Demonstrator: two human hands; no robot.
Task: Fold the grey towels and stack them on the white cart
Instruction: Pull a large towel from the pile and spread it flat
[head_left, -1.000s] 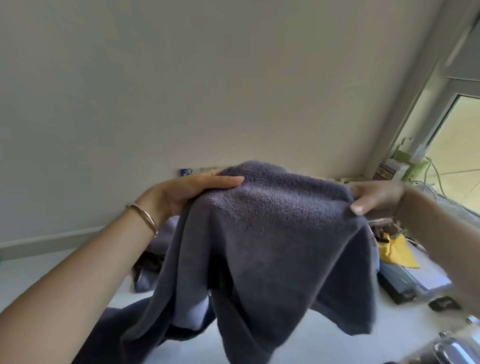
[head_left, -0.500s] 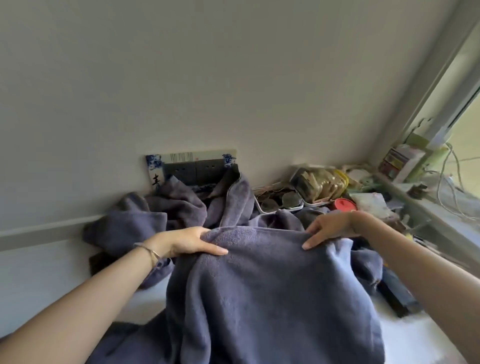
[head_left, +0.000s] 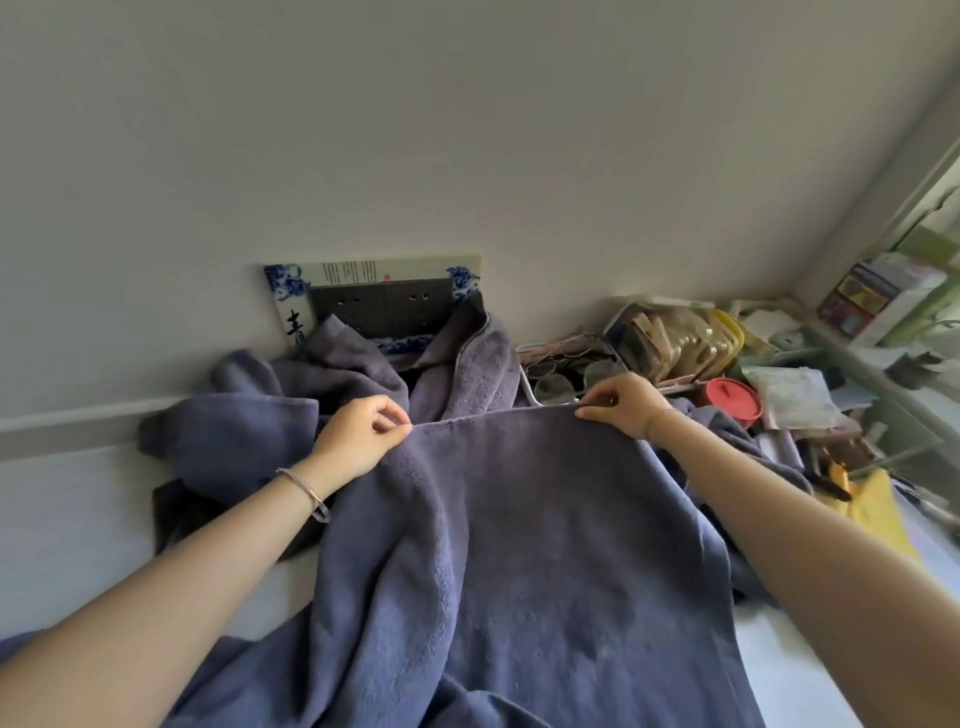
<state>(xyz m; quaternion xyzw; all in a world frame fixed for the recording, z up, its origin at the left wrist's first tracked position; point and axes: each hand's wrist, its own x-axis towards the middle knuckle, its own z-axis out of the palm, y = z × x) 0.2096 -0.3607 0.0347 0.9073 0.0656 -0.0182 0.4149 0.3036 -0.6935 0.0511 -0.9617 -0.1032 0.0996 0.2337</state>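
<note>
A grey towel (head_left: 530, 545) is stretched out in front of me over the white surface (head_left: 67, 525), its far edge pulled taut between my hands. My left hand (head_left: 358, 436) pinches the far left corner with thumb and fingers. My right hand (head_left: 621, 402) pinches the far right corner. Behind the taut edge lies a crumpled heap of more grey towels (head_left: 291, 405) against the wall. The near end of the held towel hangs down out of view.
A blue-and-white box with dark sockets (head_left: 374, 301) leans on the wall behind the heap. At right sit a tray of glasses (head_left: 566, 369), a clear bag (head_left: 675, 338), a red lid (head_left: 730, 397), papers, a yellow cloth (head_left: 872, 506) and a window ledge (head_left: 883, 379).
The towel came down from in front of my face onto the surface. My hands slid from gripping its bunched top to pinching its far corners and pulling the edge straight.
</note>
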